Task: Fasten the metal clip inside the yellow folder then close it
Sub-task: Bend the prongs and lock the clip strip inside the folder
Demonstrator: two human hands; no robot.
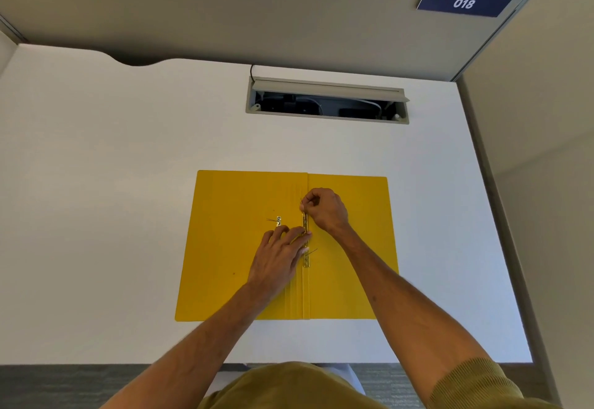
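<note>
A yellow folder (231,248) lies open and flat on the white desk (112,183). Along its spine runs a brass metal clip (305,259), with a thin prong sticking up near its lower end. A second small brass piece (278,220) sits on the left flap. My left hand (279,259) rests flat on the folder, fingertips pressing on the middle of the clip. My right hand (324,207) pinches the upper prong of the clip between thumb and fingers.
A cable tray opening (326,101) with its lid raised is set in the desk behind the folder. Grey partition walls stand at the back and right, with a blue "018" sign (464,2). The desk's front edge is near my body.
</note>
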